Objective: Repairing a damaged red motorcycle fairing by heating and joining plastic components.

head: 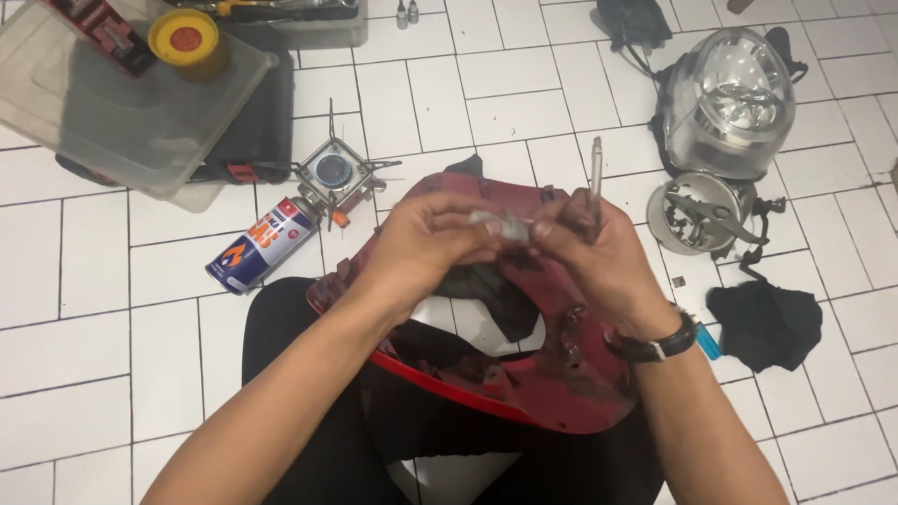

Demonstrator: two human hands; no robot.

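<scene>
My left hand point(426, 245) and my right hand point(587, 251) meet over a red plastic fairing panel point(552, 374) that rests on my lap. Both pinch a small silvery metal piece point(505, 227) between their fingertips. My right hand also grips a thin metal tool point(596, 173) whose shaft points straight up. A dark wristwatch point(655, 346) sits on my right wrist. The small piece is blurred and partly hidden by my fingers.
On the white tiled floor lie a blue gas canister point(260, 245) joined to a small camp stove point(332, 173), a clear plastic lid point(122, 103), a yellow tin point(187, 39), a headlight unit point(734, 103), a round metal part point(697, 210), a black cloth point(765, 323) and a blue lighter point(708, 341).
</scene>
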